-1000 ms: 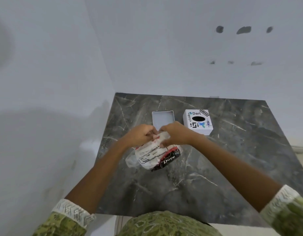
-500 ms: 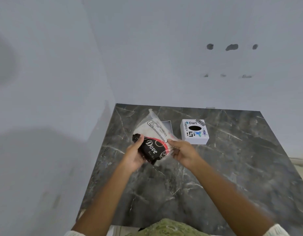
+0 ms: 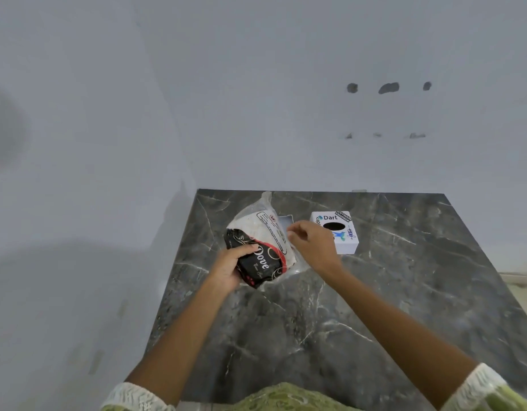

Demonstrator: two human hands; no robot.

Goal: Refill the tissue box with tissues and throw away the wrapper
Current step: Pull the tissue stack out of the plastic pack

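A tissue pack (image 3: pixel 262 241) in a clear wrapper with a black "Dove" print is held up above the dark marble table (image 3: pixel 315 321). My left hand (image 3: pixel 231 266) grips its black lower end. My right hand (image 3: pixel 312 246) is at the pack's right edge, fingers pinched close to the clear plastic; whether it holds the plastic I cannot tell. The white tissue box top (image 3: pixel 343 235) with a black oval slot stands to the right, partly hidden by my right hand. The shallow white box base (image 3: pixel 286 222) peeks out behind the pack.
White walls close off the table at the back and on the left. The table's right edge falls away to a pale floor (image 3: pixel 520 289). My green sleeves show at the bottom corners of the view.
The pack went from lying low under both hands to being lifted and turned upright, black end down. My right hand moved from its lower corner up to its right edge.
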